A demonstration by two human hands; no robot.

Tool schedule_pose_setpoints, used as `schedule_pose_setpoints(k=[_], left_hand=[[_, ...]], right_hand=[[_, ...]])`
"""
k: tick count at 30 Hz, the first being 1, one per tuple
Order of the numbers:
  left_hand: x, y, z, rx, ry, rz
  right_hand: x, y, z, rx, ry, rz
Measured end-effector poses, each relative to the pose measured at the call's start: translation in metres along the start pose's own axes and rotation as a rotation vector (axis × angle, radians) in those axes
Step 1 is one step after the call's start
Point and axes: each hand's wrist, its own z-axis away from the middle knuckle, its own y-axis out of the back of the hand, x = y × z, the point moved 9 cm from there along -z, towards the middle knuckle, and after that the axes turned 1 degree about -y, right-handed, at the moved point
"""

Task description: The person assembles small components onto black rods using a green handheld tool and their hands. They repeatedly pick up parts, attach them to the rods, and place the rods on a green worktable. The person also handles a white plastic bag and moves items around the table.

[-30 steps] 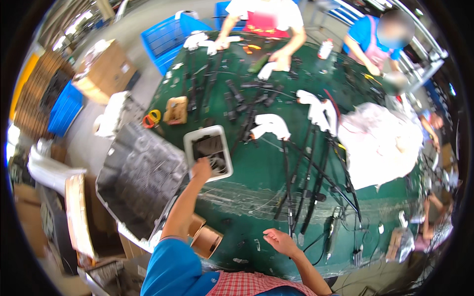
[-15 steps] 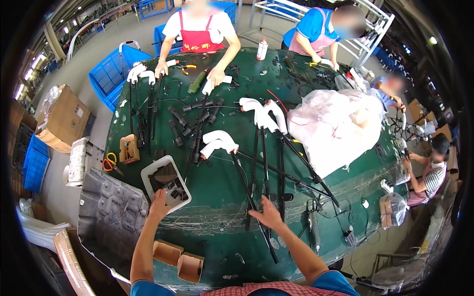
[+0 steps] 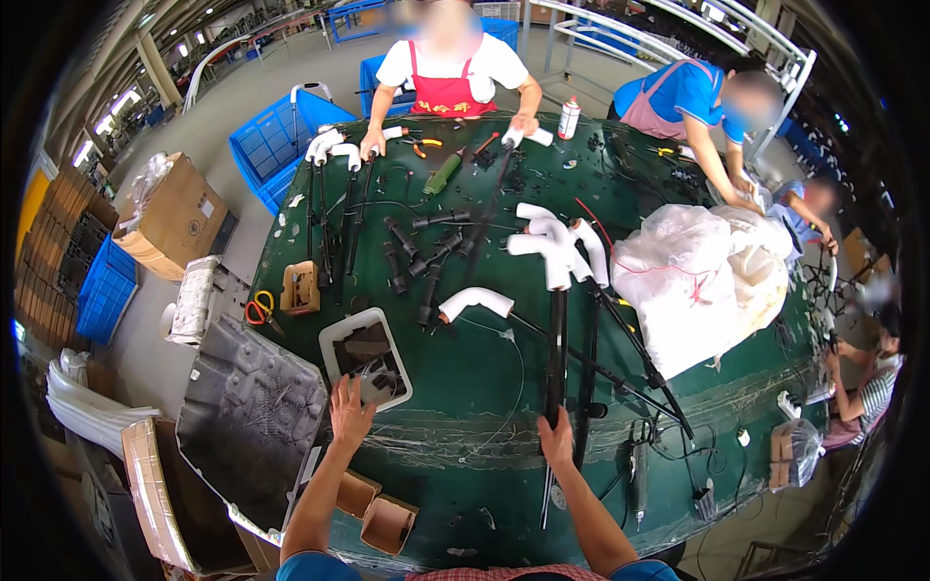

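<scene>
1. Since half a second ago both hands have slid a little nearer the body edge of the table, and the white tray now sits just past the left fingertips instead of under them.
2. Left hand (image 3: 351,412) lies flat on the green table (image 3: 465,426), fingers (image 3: 341,387) spread apart and gripping nothing; their tips reach the near rim of the white tray (image 3: 331,341).
3. Small dark parts (image 3: 373,363) fill that tray, just beyond the left fingertips.
4. Right hand (image 3: 557,443) rests on the near end of a long black tube (image 3: 555,358); its fingers lie close together along the tube, and whether they clamp it or only press on it I cannot tell.
5. From the right fingertips the tube runs straight away across the table to a white elbow handle (image 3: 547,252) at its far end.
6. Beside the left forearm, at the table edge, stand two cardboard rolls (image 3: 373,508), with a dark moulded panel (image 3: 252,416) further out to the left.
7. Well past the left fingers lie scissors with red and yellow handles (image 3: 258,308).
8. Right of the right fingers, more black tubes (image 3: 630,358) fan out toward a big clear plastic bag (image 3: 693,281).
9. Far beyond both hands, people work at the opposite rim of the table.
</scene>
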Motion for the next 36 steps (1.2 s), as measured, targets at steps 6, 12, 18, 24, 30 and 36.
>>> schedule_pose_setpoints(k=[6, 12, 18, 24, 30, 36], left_hand=[[0.015, 0.006, 0.000, 0.054, 0.049, 0.005], [0.025, 0.026, 0.004, 0.214, 0.012, 0.034], [0.159, -0.032, 0.005, -0.131, -0.137, 0.731], [0.290, -0.169, 0.001, -0.687, 0.282, 1.349], [0.333, -0.224, -0.018, -0.712, 0.397, 1.304], [0.373, -0.234, -0.024, -0.722, 0.307, 1.371]], right_hand=[[0.028, 0.011, -0.023, -0.007, -0.095, -0.138], [0.034, 0.006, -0.042, -0.055, -0.075, -0.269], [0.014, -0.003, -0.068, -0.088, -0.130, -0.342], [-0.008, 0.045, -0.062, -0.009, 0.153, 0.113], [-0.031, 0.204, -0.101, 0.452, 0.371, 0.732], [0.063, 0.219, -0.135, 0.040, 0.019, 0.725]])
